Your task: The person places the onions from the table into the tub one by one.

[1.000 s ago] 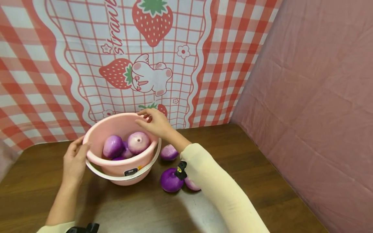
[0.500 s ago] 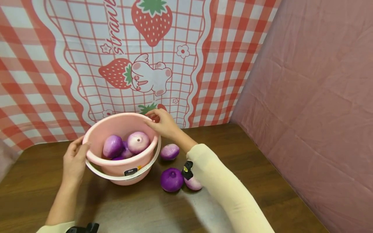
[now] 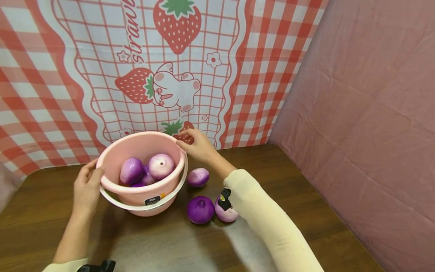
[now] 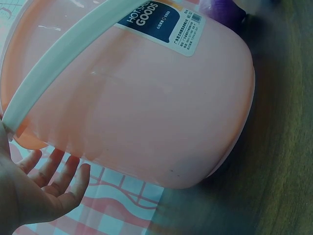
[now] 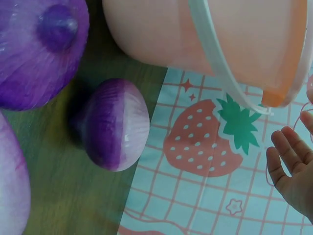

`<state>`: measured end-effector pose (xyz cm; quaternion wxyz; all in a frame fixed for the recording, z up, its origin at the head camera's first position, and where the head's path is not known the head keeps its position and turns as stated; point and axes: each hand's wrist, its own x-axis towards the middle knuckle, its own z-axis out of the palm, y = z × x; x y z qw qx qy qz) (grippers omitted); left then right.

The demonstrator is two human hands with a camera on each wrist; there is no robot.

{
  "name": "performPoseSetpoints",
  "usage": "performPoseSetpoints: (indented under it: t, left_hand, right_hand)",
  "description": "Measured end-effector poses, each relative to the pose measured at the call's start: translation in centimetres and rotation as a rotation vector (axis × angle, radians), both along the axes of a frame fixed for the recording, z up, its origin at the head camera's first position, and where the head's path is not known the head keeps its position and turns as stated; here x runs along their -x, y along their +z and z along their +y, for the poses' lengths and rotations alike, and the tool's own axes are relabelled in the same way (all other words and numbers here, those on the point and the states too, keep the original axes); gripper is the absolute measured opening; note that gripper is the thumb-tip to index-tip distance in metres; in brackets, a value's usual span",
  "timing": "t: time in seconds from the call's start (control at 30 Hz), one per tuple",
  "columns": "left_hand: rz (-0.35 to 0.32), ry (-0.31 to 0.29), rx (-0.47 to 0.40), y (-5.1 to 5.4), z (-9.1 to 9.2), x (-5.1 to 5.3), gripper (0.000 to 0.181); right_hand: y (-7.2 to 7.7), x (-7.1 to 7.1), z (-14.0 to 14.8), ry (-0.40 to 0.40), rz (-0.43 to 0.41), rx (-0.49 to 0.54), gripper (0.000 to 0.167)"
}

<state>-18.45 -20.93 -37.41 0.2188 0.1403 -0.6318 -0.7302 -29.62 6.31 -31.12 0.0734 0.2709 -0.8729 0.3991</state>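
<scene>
The bucket (image 3: 130,195) is set on the left part of the bench (image 3: 153,245), with the hanging cloth (image 3: 112,87) behind it. Its handle (image 3: 136,208) is hung across its front, below the rim. Inside, a left onion (image 3: 131,171) and a right onion (image 3: 161,165) are laid over others, only partly seen (image 3: 147,177). Three onions are placed on the bench right of the bucket: a far onion (image 3: 198,177), a near onion (image 3: 200,211) before it, and a third onion (image 3: 227,215) just right of the near one. The rim is flanked by the left grip (image 3: 87,185) at left and the right grip (image 3: 198,146) at right rear. The bench is bordered at far right by a side curtain (image 3: 350,132).
</scene>
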Motion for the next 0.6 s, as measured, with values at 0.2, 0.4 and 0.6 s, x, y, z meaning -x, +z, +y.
performPoseSetpoints:
  t: [0.2, 0.4, 0.6]
  left_hand:
    - [0.005, -0.002, -0.003, 0.0, 0.0, -0.1, 0.018]
    - [0.005, -0.006, -0.005, -0.1, -0.1, -0.1, 0.018]
    - [0.009, -0.013, -0.008, -0.1, 0.0, -0.1, 0.018]
  right_hand:
    - [-0.5, 0.0, 0.6, -0.014, 0.007, -0.017, 0.031]
    - [-1.1, 0.0, 1.1, -0.045, 0.015, -0.032, 0.031]
    - [-1.8, 0.1, 1.6, -0.059, 0.021, -0.042, 0.033]
